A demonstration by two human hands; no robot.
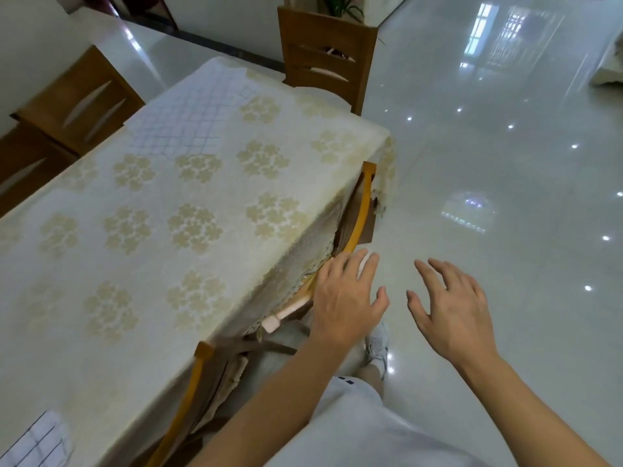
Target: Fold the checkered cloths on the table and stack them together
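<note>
Head view, looking down along the table [161, 183], which is covered by a flower-patterned cloth.

(a) My left hand [347, 298] hovers just beside the table's right edge. Its fingers are straight and spread, and it holds nothing. I cannot tell whether it touches the curved chair back [360, 210] tucked under that edge.

(b) My right hand [451, 311] is farther out from the table, over the glossy floor [505, 197]. It is also spread and empty.

(c) One checkered cloth [188, 119] lies flat on the table's far end, well apart from both hands.

(d) A second checkered cloth [37, 443] lies at the table's near left corner, cut off by the frame edge.

(e) A wooden chair [323, 62] stands at the table's far end.
</note>
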